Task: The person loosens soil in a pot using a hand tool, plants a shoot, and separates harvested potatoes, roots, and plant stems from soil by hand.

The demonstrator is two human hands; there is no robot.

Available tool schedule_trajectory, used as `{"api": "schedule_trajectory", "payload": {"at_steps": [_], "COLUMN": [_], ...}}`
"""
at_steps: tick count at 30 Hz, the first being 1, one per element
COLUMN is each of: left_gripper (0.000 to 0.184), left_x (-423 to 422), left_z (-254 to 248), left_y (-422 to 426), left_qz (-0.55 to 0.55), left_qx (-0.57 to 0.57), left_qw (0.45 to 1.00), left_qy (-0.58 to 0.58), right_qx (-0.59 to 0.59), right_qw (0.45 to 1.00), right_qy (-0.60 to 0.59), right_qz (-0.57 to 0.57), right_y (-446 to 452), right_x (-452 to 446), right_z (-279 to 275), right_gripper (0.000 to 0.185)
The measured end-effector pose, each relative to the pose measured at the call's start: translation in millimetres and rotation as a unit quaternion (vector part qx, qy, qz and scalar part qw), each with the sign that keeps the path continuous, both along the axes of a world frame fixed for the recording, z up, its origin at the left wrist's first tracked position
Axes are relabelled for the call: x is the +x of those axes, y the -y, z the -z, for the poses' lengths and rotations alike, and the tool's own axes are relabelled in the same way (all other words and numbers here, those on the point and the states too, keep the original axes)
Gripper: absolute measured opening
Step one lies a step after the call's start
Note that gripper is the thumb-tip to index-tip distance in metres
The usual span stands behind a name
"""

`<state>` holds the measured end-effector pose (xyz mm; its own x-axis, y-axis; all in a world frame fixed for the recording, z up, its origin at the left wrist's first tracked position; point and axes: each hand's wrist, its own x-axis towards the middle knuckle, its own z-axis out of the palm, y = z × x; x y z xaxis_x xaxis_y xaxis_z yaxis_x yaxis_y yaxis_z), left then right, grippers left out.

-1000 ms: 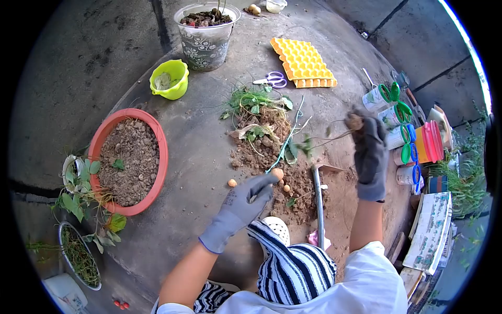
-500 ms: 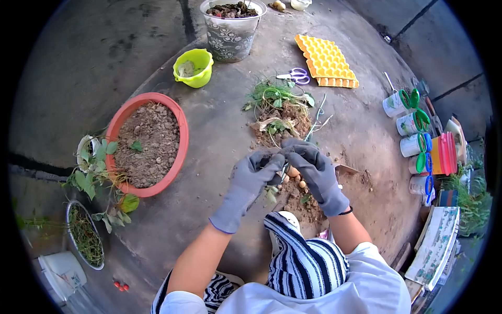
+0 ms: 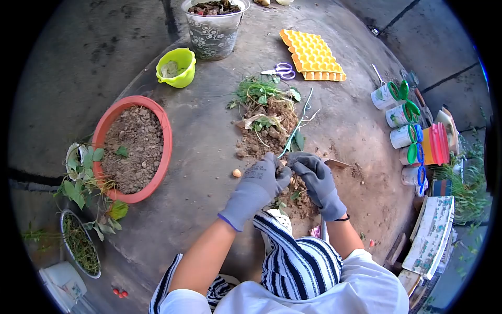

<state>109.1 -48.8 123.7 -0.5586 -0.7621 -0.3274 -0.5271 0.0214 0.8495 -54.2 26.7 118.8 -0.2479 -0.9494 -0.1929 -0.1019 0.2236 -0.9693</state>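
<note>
Both my hands wear grey gloves and work close together over the soil in front of my knees. My left hand (image 3: 260, 180) has its fingers curled; whatever they hold is hidden. My right hand (image 3: 317, 182) is bent inward beside it, fingers closed on something I cannot make out. A small round tuber (image 3: 283, 163) shows between the hands, and another tuber (image 3: 237, 173) lies left of my left hand. A long green stem (image 3: 299, 121) runs up from near my left fingertips, beside a heap of soil and uprooted plants (image 3: 269, 112).
A trowel-like blade (image 3: 336, 163) lies right of my right hand. Farther off are purple-handled scissors (image 3: 282, 71), yellow egg trays (image 3: 314, 55), a green pot (image 3: 190, 76) and a patterned bucket (image 3: 212, 39). A red soil-filled basin (image 3: 166, 141) stands left; several lidded cans (image 3: 401, 137) line the right.
My hands have lowered slightly and my left hand has turned its back upward. A tuber now lies left of my left hand. The whole view has shifted a little.
</note>
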Motion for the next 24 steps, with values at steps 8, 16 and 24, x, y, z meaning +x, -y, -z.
{"api": "schedule_trajectory", "payload": {"at_steps": [8,16,24], "left_gripper": [0.046,0.080,0.049], "left_x": [-40,-26,-19], "left_z": [59,72,31], "left_y": [-31,-26,-19], "left_qz": [0.048,0.097,0.167], "left_qx": [0.006,-0.012,0.325], "left_qw": [0.998,0.995,0.920], "left_qy": [-0.046,0.032,-0.142], "right_qx": [0.045,-0.037,-0.161], "right_qw": [0.998,0.946,0.945], "right_qy": [-0.012,-0.285,-0.001], "right_qz": [0.035,0.148,0.285], "right_y": [-20,-48,8], "right_x": [-27,-88,-75], "right_z": [13,9,-38], "right_gripper": [0.020,0.020,0.025]}}
